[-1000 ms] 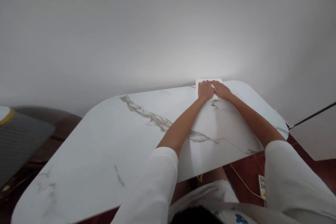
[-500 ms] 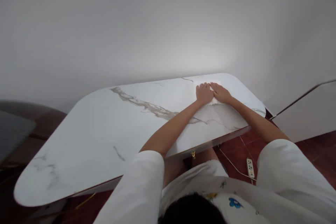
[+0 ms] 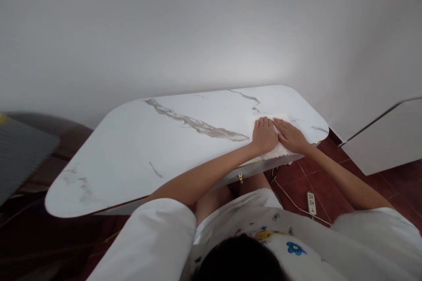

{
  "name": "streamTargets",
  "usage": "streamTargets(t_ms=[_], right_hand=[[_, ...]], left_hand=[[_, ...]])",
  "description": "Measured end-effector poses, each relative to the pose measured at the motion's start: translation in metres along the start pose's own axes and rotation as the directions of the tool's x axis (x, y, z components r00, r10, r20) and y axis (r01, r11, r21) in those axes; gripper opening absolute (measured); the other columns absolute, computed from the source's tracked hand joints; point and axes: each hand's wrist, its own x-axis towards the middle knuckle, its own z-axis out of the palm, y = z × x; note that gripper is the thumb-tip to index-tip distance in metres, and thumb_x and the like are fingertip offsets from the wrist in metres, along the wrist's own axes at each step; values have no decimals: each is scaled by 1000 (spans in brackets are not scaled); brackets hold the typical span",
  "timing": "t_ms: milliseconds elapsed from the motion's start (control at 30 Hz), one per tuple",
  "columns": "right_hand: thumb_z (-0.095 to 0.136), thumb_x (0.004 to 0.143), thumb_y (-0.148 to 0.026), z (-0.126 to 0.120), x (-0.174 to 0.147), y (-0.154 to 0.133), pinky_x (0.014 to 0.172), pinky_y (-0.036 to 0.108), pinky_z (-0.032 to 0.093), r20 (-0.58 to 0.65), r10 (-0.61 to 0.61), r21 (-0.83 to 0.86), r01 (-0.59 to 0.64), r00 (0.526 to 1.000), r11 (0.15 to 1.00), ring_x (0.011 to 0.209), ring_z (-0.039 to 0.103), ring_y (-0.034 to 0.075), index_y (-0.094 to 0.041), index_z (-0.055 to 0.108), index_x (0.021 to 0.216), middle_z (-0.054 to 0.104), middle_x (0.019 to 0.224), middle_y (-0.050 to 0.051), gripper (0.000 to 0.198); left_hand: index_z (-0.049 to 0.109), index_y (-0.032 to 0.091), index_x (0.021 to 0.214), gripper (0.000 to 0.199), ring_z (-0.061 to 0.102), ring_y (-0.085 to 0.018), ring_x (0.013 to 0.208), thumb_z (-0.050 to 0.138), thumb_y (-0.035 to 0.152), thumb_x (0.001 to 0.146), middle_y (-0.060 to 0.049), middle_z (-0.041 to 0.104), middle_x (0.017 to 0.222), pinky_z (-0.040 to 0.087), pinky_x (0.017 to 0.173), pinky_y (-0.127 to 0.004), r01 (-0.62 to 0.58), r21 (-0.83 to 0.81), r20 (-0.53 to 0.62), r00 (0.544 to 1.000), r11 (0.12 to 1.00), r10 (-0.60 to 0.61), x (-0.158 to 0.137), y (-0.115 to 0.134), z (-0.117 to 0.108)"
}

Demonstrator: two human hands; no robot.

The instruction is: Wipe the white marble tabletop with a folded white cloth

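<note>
A thin white cloth (image 3: 280, 151) lies on the right part of a white marble-patterned tabletop (image 3: 132, 145), its near end reaching the front edge. My left hand (image 3: 264, 134) presses flat on the cloth, fingers pointing away from me. Beside it, my right hand (image 3: 290, 135) also rests flat on the cloth, angled inward with its fingers stretched out. The two hands touch or nearly touch at the fingertips and thumbs. Part of the cloth is hidden under them.
A pale wall (image 3: 198, 30) runs behind the table. Below the front edge is a small gold knob (image 3: 240, 178). A power strip (image 3: 311, 203) with a white cord lies on the red tiled floor (image 3: 329, 184). To the right stands a pale panel (image 3: 385, 140).
Both hands and the cloth have slid toward me and slightly right, from the back of the tabletop to its front edge. Grey veins that they covered now show. The view has shifted a little.
</note>
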Motion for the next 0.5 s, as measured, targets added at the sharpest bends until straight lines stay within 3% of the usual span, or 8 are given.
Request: streamTargets(t_ms=[233,500], right_hand=[[31,92,-31,-8,-26,32,118,44,27,12,28,0,-28,1000,1000,142,28,21,-22,28,150,33,154,3,59],[33,87,-30,-8,17,74,117,46,28,108,61,-27,-59,992,998,142,29,22,-19,27,150,32,154,2,64]], left_hand=[[34,-5,142,61,30,-31,140,35,28,91,-22,36,150,19,116,-41,-39,-39,-1,999,998,39,8,34,5],[39,-4,140,58,35,-30,137,35,26,90,-22,41,146,22,114,-41,-25,-56,-72,997,998,21,54,32,16]])
